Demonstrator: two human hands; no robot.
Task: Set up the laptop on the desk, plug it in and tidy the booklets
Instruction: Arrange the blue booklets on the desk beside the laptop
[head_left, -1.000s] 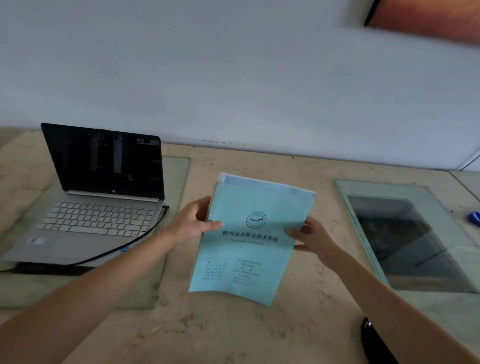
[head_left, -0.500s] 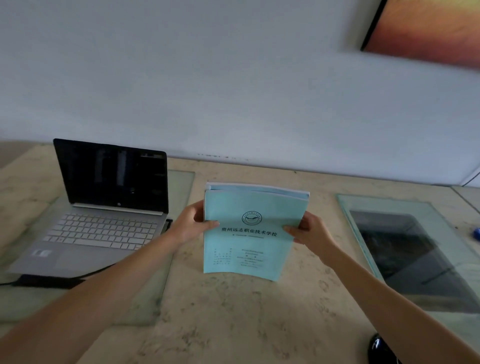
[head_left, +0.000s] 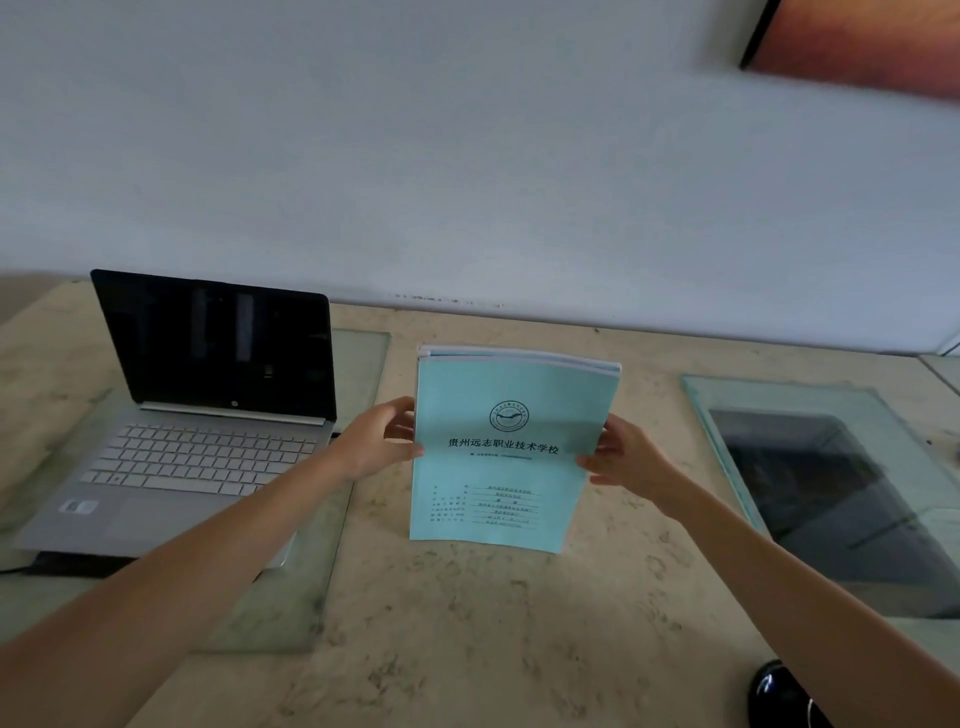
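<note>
A stack of light-blue booklets (head_left: 511, 457) stands upright on its lower edge on the marble desk (head_left: 467, 623), front cover toward me, with a round emblem and printed text. My left hand (head_left: 376, 441) grips its left edge and my right hand (head_left: 626, 457) grips its right edge. The silver laptop (head_left: 197, 426) sits open at the left on a glass pane (head_left: 358, 364), its screen dark. A dark cable (head_left: 15, 569) runs out from under its front left.
A second glass pane (head_left: 831, 493) over a dark recess lies at the right. A black rounded object (head_left: 779, 696) sits at the bottom right edge. A white wall rises behind the desk, with a framed picture (head_left: 857, 41) at the top right.
The booklets went from tilted and lifted to standing squarely upright on the desk, edges lined up. Both hands kept their grip on the sides.
</note>
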